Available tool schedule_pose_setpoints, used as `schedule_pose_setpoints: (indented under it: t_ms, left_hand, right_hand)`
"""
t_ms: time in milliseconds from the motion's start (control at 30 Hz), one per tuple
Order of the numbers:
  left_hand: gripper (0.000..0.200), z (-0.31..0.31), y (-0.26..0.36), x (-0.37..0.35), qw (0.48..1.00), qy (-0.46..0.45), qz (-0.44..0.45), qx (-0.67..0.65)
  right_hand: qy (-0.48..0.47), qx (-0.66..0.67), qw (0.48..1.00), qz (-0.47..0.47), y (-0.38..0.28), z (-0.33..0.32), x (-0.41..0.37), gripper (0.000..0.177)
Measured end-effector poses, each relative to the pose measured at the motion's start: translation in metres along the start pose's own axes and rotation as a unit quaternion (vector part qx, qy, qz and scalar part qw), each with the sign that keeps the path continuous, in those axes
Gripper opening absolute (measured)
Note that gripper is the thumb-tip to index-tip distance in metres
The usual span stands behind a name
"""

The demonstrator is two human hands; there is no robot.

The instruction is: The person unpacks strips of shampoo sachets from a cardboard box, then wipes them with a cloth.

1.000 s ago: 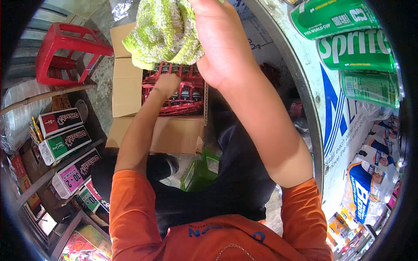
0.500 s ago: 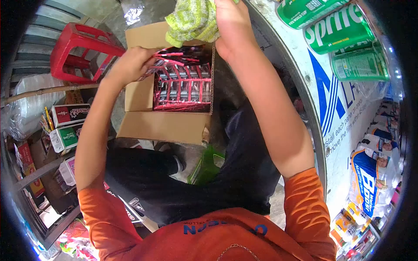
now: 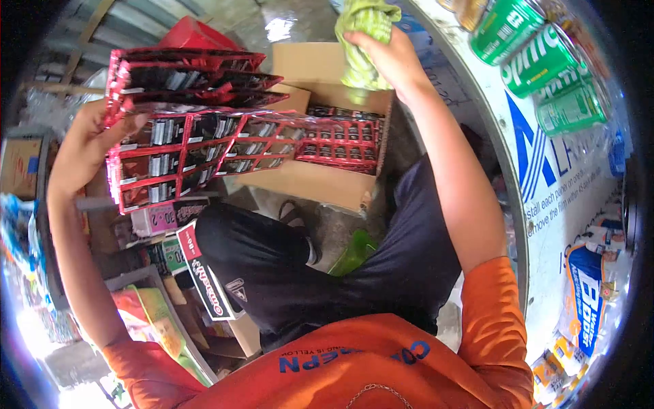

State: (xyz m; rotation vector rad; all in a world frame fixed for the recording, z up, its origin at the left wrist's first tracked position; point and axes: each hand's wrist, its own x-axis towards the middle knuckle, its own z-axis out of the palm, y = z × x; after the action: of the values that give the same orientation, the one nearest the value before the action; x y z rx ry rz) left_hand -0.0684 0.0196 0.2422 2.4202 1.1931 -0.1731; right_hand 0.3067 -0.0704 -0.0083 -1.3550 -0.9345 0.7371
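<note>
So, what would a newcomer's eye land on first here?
Most likely the red sachet strips, held up by the left hand and stretching toward the open cardboard box. Next, the yellow-green cloth in the right hand, near the top of the view; then the green Sprite cans at upper right.

Arms (image 3: 453,160) apart, left hand (image 3: 85,146) gripping (thumb (image 3: 128,131) pointing inward), right hand (image 3: 394,58) clasped farther forward

Bright, washed out to white at the lower left; highlights on the green cans (image 3: 543,60), shadowed folds on the orange shirt (image 3: 334,354); fisheye curves everything toward black corners, left edge blurred
</note>
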Motion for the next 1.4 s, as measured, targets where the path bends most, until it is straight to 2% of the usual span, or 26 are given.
schedule_pose_setpoints:
  t_ms: [67,133,167,200,267,333,400,433,533,567,633,667,700,733,800,867,933,1000,1033,1133,1167,1233,1267,1333,1367,1400]
  left_hand:
    - [0.018,-0.009,0.012,-0.037,0.996,0.052,0.005,-0.071]
    - [0.02,-0.025,0.013,-0.074,0.992,0.117,-0.015,-0.05]
    - [0.026,-0.035,0.006,-0.088,0.988,0.122,-0.054,-0.081]
    - [0.036,-0.049,-0.003,-0.105,0.988,0.112,-0.061,-0.091]
    - [0.043,-0.055,-0.009,-0.137,0.977,0.161,-0.051,-0.132]
    - [0.045,-0.054,-0.02,-0.16,0.959,0.204,-0.08,-0.181]
    - [0.045,-0.043,-0.017,-0.173,0.95,0.204,-0.083,-0.22]
    - [0.045,-0.035,-0.021,-0.18,0.946,0.229,-0.08,-0.216]
    - [0.036,-0.025,-0.019,-0.196,0.96,0.168,-0.124,-0.186]
    - [0.032,-0.016,-0.022,-0.198,0.967,0.189,-0.088,-0.149]
    - [0.029,-0.005,-0.032,-0.204,0.975,0.192,-0.093,-0.06]
    - [0.029,0.0,-0.035,-0.209,0.977,0.185,-0.11,0.002]
    - [0.032,0.013,-0.033,-0.213,0.968,0.222,-0.066,0.1]
    - [0.036,0.028,-0.023,-0.213,0.962,0.233,-0.052,0.131]
    - [0.043,0.051,-0.01,-0.211,0.957,0.186,-0.043,0.22]
    - [0.056,0.09,-0.015,-0.205,0.962,0.176,-0.013,0.209]
    - [0.067,0.126,0.0,-0.198,0.965,0.167,-0.023,0.2]
    - [0.065,0.166,0.009,-0.197,0.97,0.17,-0.022,0.17]
    - [0.066,0.186,0.01,-0.197,0.969,0.165,0.003,0.183]
    - [0.064,0.236,0.01,-0.194,0.959,0.194,0.055,0.201]
    - [0.061,0.247,0.009,-0.192,0.952,0.216,0.066,0.204]
    - [0.06,0.273,0.006,-0.188,0.951,0.232,0.074,0.19]
    - [0.059,0.285,0.005,-0.188,0.949,0.243,0.086,0.183]
    - [0.056,0.302,0.004,-0.189,0.947,0.25,0.09,0.18]
    - [0.056,0.306,0.005,-0.19,0.95,0.236,0.093,0.184]
    - [0.055,0.31,0.005,-0.19,0.952,0.221,0.097,0.187]
  right_hand:
    - [-0.031,-0.03,0.998,-0.051,0.018,0.011,0.006,0.045]
    - [-0.083,-0.065,0.994,-0.012,0.011,0.026,-0.003,0.046]
    - [-0.118,-0.08,0.99,0.024,0.007,0.033,-0.005,0.044]
    - [-0.199,-0.021,0.979,0.023,0.0,0.04,-0.012,0.042]
    - [-0.337,-0.004,0.938,0.085,-0.004,0.062,-0.027,0.041]
    - [-0.37,0.017,0.925,0.085,-0.019,0.092,-0.027,0.042]
    - [-0.402,0.055,0.908,0.103,-0.04,0.132,-0.048,0.043]
    - [-0.416,0.073,0.899,0.114,-0.053,0.163,-0.058,0.043]
    - [-0.451,0.126,0.869,0.16,-0.062,0.184,-0.116,0.044]
    - [-0.46,0.144,0.858,0.18,-0.062,0.188,-0.138,0.045]
    - [-0.469,0.18,0.837,0.218,-0.065,0.205,-0.159,0.045]
    - [-0.47,0.197,0.828,0.234,-0.06,0.187,-0.178,0.046]
    - [-0.47,0.214,0.819,0.252,-0.056,0.176,-0.192,0.046]
    - [-0.467,0.231,0.81,0.271,-0.055,0.177,-0.192,0.047]
    - [-0.483,0.208,0.815,0.245,-0.061,0.176,-0.205,0.059]
    - [-0.452,0.125,0.837,0.282,-0.046,0.175,-0.205,0.06]
    - [-0.377,0.157,0.856,0.318,-0.026,0.172,-0.188,0.046]
    - [-0.259,0.174,0.891,0.331,-0.014,0.154,-0.17,0.043]
    - [-0.216,0.223,0.879,0.362,-0.016,0.144,-0.162,0.043]
    - [-0.178,0.148,0.937,0.263,-0.04,0.135,-0.144,0.04]
    - [-0.182,0.141,0.936,0.266,-0.052,0.138,-0.146,0.04]
    - [-0.196,0.058,0.966,0.158,-0.071,0.146,-0.15,0.044]
    - [-0.2,0.054,0.966,0.158,-0.077,0.15,-0.153,0.044]
    - [-0.265,0.015,0.963,0.05,-0.085,0.161,-0.161,0.05]
    - [-0.273,0.043,0.961,0.025,-0.086,0.17,-0.169,0.054]
    - [-0.304,0.032,0.951,0.04,-0.095,0.174,-0.178,0.054]
